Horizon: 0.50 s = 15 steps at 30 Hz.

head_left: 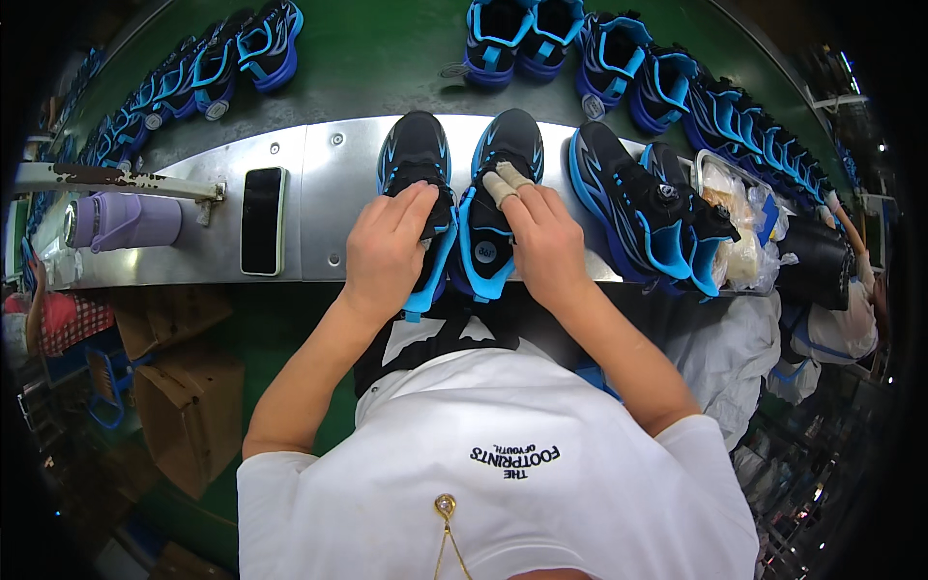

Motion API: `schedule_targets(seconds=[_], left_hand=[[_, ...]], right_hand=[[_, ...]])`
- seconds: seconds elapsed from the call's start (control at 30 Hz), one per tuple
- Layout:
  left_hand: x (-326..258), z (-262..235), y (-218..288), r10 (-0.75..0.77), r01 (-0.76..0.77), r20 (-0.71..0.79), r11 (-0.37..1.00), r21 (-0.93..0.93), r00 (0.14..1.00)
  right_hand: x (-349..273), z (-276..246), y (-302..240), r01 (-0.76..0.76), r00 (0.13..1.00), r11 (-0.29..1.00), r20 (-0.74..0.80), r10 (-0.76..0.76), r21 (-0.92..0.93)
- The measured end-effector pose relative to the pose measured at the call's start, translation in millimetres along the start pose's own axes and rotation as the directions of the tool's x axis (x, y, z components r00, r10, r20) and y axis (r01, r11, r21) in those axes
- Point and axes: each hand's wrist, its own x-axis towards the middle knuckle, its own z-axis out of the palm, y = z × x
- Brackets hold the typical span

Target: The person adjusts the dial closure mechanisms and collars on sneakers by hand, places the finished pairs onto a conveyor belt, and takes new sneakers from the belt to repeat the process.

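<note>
Two black sneakers with bright blue trim lie side by side at the metal edge of the bench, toes pointing away from me. My left hand [385,249] is closed on the collar and tongue of the left sneaker [416,143], its fingertips partly hidden. On the right sneaker [514,135], my right hand [549,237] grips the opening's side; pale covers wrap two of its fingers, which press by the tongue. The right shoe's insole shows a round mark. Just right of that hand, another pair of matching sneakers [611,184] rests tilted on the edge.
A green conveyor belt [377,58] carries rows of similar sneakers on both sides. Left of my hands lie a phone [262,222] and a lilac tumbler [140,220] beside a worn metal bar [116,181]. At right stands a metal tray [699,174] of plastic-bagged items. Cardboard boxes [188,416] sit below left.
</note>
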Motion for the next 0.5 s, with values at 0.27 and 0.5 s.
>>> schedule_targets(seconds=[0.27, 0.5], left_hand=[[12.8, -25.0, -18.6, 0.022, 0.077, 0.391, 0.969, -0.235, 0.92], [18.0, -12.2, 2.2, 0.082, -0.126, 0.447, 0.99, 0.069, 0.891]], right_hand=[[3.6, -30.8, -3.0, -0.158, 0.96, 0.949, 0.266, 0.084, 0.272], [17.7, -34.8, 21.1, -0.167, 0.958, 0.835, 0.287, 0.011, 0.525]])
